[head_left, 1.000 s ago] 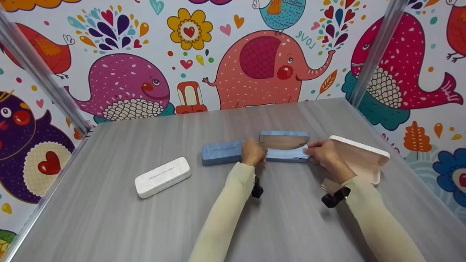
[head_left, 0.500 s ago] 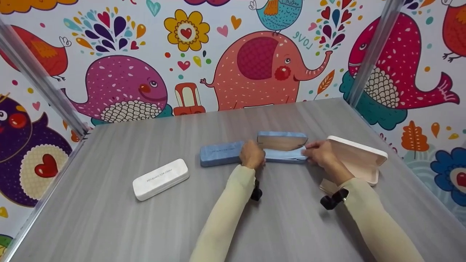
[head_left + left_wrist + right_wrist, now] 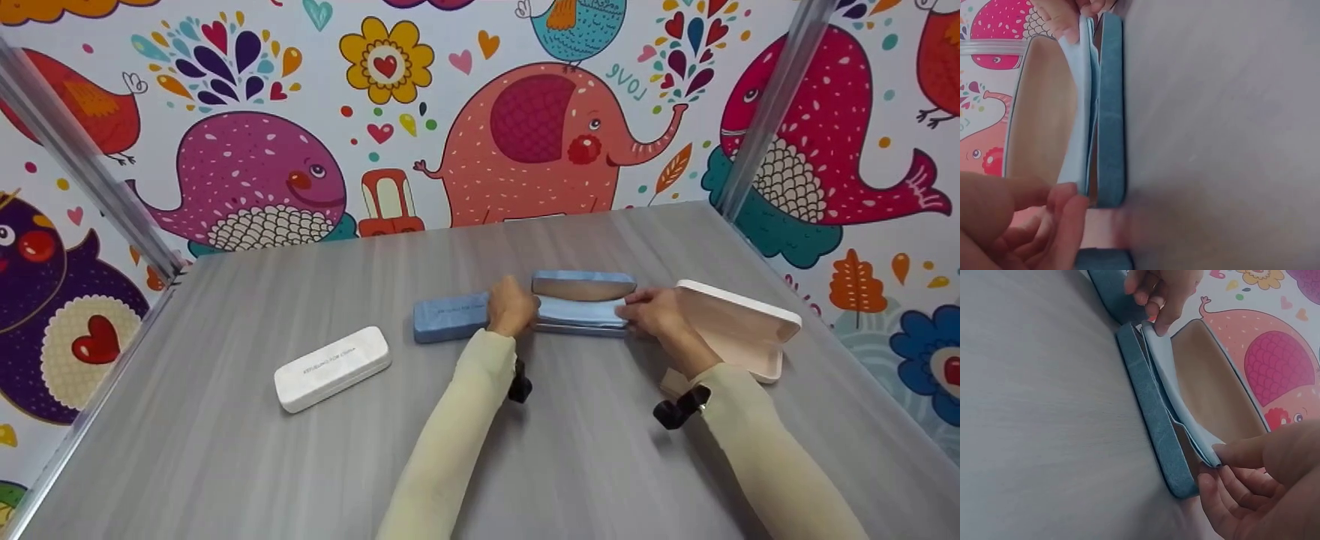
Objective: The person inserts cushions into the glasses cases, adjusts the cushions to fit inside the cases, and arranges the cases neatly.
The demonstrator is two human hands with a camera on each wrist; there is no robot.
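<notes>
A folded light blue cloth (image 3: 581,310) spans my two hands over an open blue glasses case (image 3: 583,286). My left hand (image 3: 513,306) pinches the cloth's left end between thumb and fingers. Its right end is pinched by my right hand (image 3: 660,313). In the left wrist view the cloth (image 3: 1081,107) stands partly out of the case's base (image 3: 1112,112), its folded edge raised. The right wrist view shows the beige lining of the lid (image 3: 1213,377) behind the cloth (image 3: 1176,391). A closed blue glasses case (image 3: 450,317) lies just left of my left hand.
A closed white glasses case (image 3: 334,369) lies at the left of the grey table (image 3: 225,450). Beyond my right hand stands an open white case (image 3: 742,322), with a small beige piece (image 3: 673,382) partly behind my wrist. A patterned wall (image 3: 420,150) borders the table.
The cloth has risen at the open blue case and covers more of its lid's lining. Both hands have shifted slightly left with its ends.
</notes>
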